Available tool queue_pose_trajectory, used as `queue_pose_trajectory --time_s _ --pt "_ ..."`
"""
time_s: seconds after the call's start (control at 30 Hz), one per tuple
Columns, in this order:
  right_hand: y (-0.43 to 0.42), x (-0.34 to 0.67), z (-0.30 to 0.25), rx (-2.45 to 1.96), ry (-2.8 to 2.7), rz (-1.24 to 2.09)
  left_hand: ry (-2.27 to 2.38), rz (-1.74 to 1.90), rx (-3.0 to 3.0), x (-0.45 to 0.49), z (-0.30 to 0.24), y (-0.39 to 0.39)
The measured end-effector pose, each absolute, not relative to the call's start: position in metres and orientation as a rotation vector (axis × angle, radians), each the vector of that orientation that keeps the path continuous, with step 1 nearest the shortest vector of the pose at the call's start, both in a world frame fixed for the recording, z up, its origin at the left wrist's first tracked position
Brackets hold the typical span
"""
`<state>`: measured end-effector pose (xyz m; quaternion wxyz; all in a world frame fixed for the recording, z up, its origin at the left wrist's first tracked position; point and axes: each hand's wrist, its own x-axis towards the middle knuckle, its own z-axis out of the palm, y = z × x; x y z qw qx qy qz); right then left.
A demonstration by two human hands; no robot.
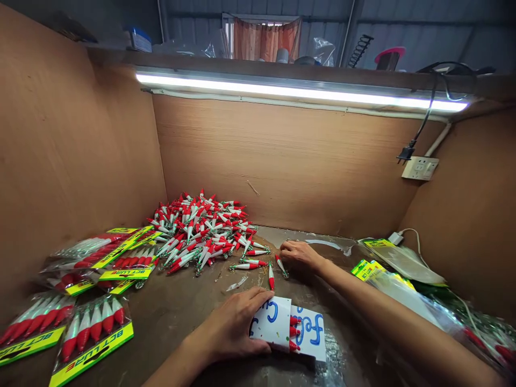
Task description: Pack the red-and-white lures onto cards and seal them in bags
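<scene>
My left hand [242,322] is closed around a folded white card [278,320] with blue lettering, low in the middle of the head view. Red lure tips [294,333] stick out at the fold's right side. My right hand [298,253] rests near the tabletop further back, its fingers curled together; whatever they hold, if anything, is hidden. Just left of those fingers lies one red-and-white squid lure [281,265]. Another lure [271,277] points at the card's top edge. Behind them spreads a big heap of such lures [201,231] with green-tinted hooks.
Filled lure packs [97,333] with yellow headers lie at the left. At the right are clear bags with yellow tops [379,274] and a white cable [419,244]. A lit tube [302,91] runs overhead; a black plug [406,153] dangles by the socket [420,168].
</scene>
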<state>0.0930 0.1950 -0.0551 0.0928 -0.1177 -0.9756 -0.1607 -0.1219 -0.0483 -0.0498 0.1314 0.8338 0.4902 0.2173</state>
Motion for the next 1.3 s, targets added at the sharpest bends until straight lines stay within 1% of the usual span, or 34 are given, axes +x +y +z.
queue_pose_trajectory --time_s 0.13,0.3,0.47,0.6,0.67,0.8,0.83,0.9,1.07,1.17,1.23,1.3 --pt "0.191 0.088 -0.054 -0.345 -2.909 -0.456 1.418 0.622 2.405 -0.122 -0.049 -0.048" --pt "0.193 0.086 -0.054 -0.309 -2.936 -0.284 1.383 0.607 2.411 -0.122 -0.046 -0.048" --pt "0.196 0.116 -0.043 -0.473 -2.790 -0.173 1.387 0.570 2.406 -0.122 -0.044 -0.050" --pt "0.175 0.143 -0.034 -0.633 -2.632 -0.065 1.393 0.593 2.401 -0.123 -0.049 -0.049" --pt "0.156 0.150 -0.032 -0.666 -2.546 0.146 1.388 0.614 2.396 -0.124 -0.051 -0.047" --pt "0.119 0.154 -0.030 -0.726 -2.201 0.806 1.386 0.617 2.391 -0.124 -0.052 -0.045" --pt "0.111 0.154 -0.030 -0.740 -2.134 0.880 1.385 0.614 2.391 -0.124 -0.052 -0.045" --pt "0.101 0.154 -0.029 -0.765 -2.053 0.893 1.378 0.618 2.398 -0.124 -0.052 -0.044" --pt "0.088 0.155 -0.022 -0.751 -2.033 0.593 1.384 0.647 2.410 -0.125 -0.056 -0.041" --pt "0.085 0.157 -0.016 -0.719 -2.060 0.468 1.388 0.653 2.415 -0.127 -0.056 -0.039" --pt "0.086 0.160 -0.013 -0.726 -2.129 0.475 1.394 0.654 2.415 -0.128 -0.055 -0.039" --pt "0.089 0.163 -0.012 -0.768 -2.224 0.574 1.412 0.651 2.414 -0.129 -0.055 -0.039"
